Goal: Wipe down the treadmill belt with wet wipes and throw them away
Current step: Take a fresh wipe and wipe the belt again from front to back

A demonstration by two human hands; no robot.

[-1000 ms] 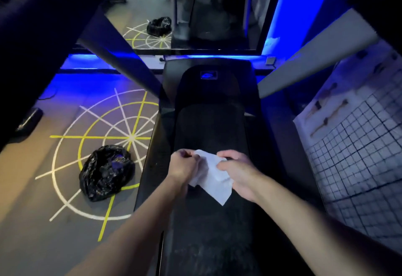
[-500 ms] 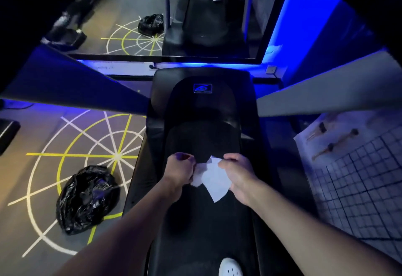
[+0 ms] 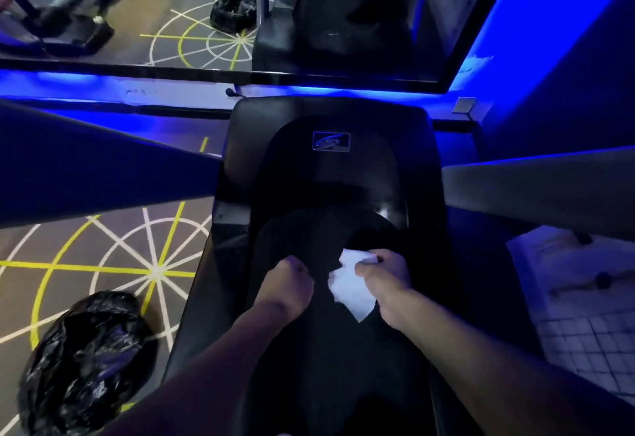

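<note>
The black treadmill belt (image 3: 309,367) runs down the middle of the head view. Over it, my right hand (image 3: 386,279) grips a white wet wipe (image 3: 350,289), which hangs unfolded with a corner pointing down. My left hand (image 3: 287,284) hovers to the left of the wipe with its fingers curled into a fist. A dark gap separates it from the wipe, and I see nothing in it. A crumpled black trash bag (image 3: 79,367) lies on the floor to the left of the treadmill.
The treadmill's motor cover (image 3: 330,167) lies ahead, with a mirror (image 3: 206,6) behind it on the blue-lit wall. Handrails cross at left (image 3: 103,174) and right (image 3: 549,188). Yellow and white lines mark the floor (image 3: 103,263) at left.
My left hand has let go of the wipe and pulled a little to the left. The wipe now hangs from my right hand alone. The camera has tilted down and closer.
</note>
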